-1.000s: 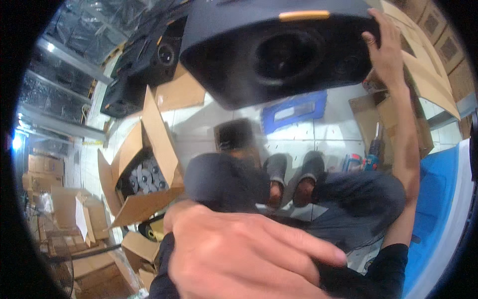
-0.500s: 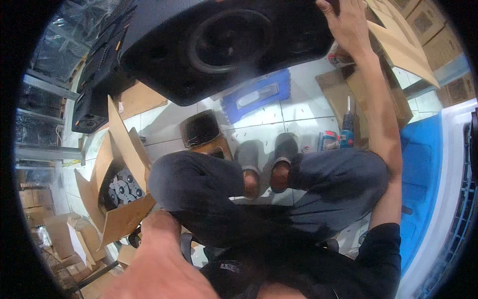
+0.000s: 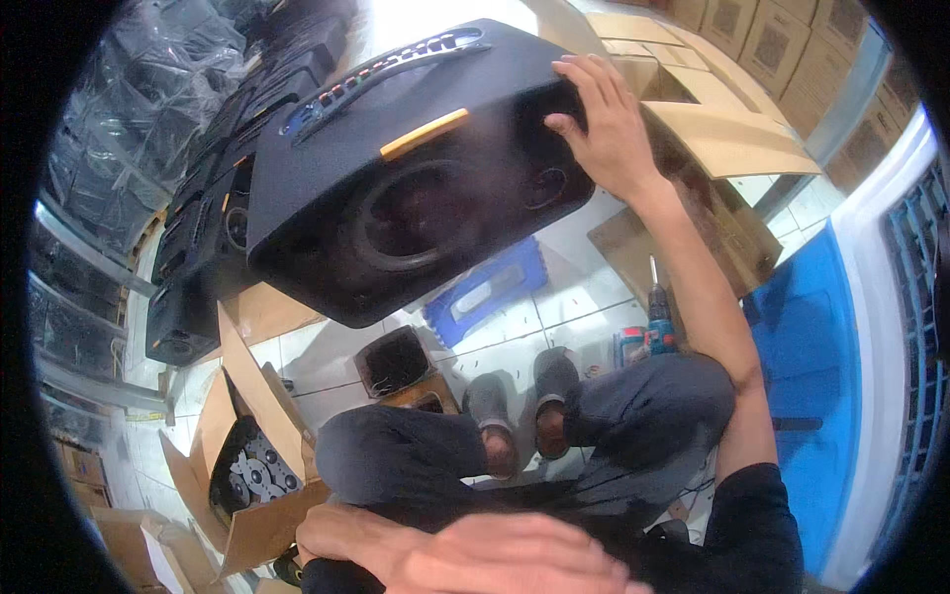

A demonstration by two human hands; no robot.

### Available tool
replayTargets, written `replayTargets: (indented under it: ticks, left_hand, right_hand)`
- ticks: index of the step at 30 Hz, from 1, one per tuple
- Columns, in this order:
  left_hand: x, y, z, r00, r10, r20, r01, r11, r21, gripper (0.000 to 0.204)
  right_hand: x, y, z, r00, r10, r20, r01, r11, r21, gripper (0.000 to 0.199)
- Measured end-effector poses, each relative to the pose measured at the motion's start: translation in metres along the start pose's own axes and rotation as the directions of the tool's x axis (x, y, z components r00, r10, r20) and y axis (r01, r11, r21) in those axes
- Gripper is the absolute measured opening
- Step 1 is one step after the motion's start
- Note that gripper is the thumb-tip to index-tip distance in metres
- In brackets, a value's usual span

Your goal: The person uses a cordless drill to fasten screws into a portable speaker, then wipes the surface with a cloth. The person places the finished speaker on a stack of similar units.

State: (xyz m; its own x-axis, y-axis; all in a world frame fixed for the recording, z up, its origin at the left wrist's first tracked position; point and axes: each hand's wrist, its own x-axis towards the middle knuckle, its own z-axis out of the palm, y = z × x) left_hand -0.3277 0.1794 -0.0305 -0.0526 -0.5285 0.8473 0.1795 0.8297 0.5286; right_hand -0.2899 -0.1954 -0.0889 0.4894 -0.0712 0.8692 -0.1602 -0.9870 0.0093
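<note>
A large black speaker cabinet (image 3: 327, 228) with a round cone, an orange strip and a panel of knobs along its top stands in front of me. My right hand (image 3: 609, 129) lies against its upper right corner, fingers spread over the edge and thumb on the front. Close to the camera at the bottom, my left hand (image 3: 520, 554) is raised and blurred. Its fingers point right and how far they are bent does not show clearly; I see nothing in it. The left elbow rests by my left knee.
A blue plastic step stool (image 3: 490, 297), a dark open box (image 3: 396, 361) and a cordless drill (image 3: 658, 322) are on the tiled floor. An open carton (image 3: 267, 525) holds round metal parts at left. More black speakers (image 3: 193, 307) and cartons (image 3: 712, 139) stand around; a blue panel (image 3: 807, 386) is at right.
The view has tilted up, bringing the speaker's top panel into sight. My left hand has moved from the lower left to the bottom middle. My right hand stays on the speaker's corner.
</note>
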Motion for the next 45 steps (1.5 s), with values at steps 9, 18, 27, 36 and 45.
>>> replayTargets:
  ticks: [9,18,27,36,45]
  left_hand:
    - [-0.012,0.014,0.030,0.999,-0.033,0.022,0.036,0.990,-0.139,0.114]
    - [0.018,0.021,0.042,0.945,-0.128,-0.301,0.092,0.987,-0.133,0.121]
    - [0.005,0.046,-0.120,0.959,-0.263,0.100,0.137,0.746,0.652,0.067]
    - [0.043,0.040,-0.277,0.614,-0.219,-0.758,0.738,-0.182,0.650,0.046]
    - [0.044,0.047,-0.273,0.637,-0.548,-0.542,0.459,-0.295,0.838,0.063]
  right_hand:
    - [0.000,-0.006,-0.008,0.999,0.014,-0.034,-0.012,0.997,0.071,0.049]
    - [-0.003,-0.006,0.000,0.999,0.021,0.043,-0.022,1.000,0.013,0.063]
    - [0.007,-0.015,-0.002,0.999,0.051,0.008,-0.050,0.998,-0.047,0.062]
    - [0.003,0.009,-0.002,0.996,-0.085,0.036,0.089,0.990,-0.111,0.067]
    - [-0.011,0.015,-0.037,0.970,0.051,0.240,-0.024,0.993,-0.114,0.077]
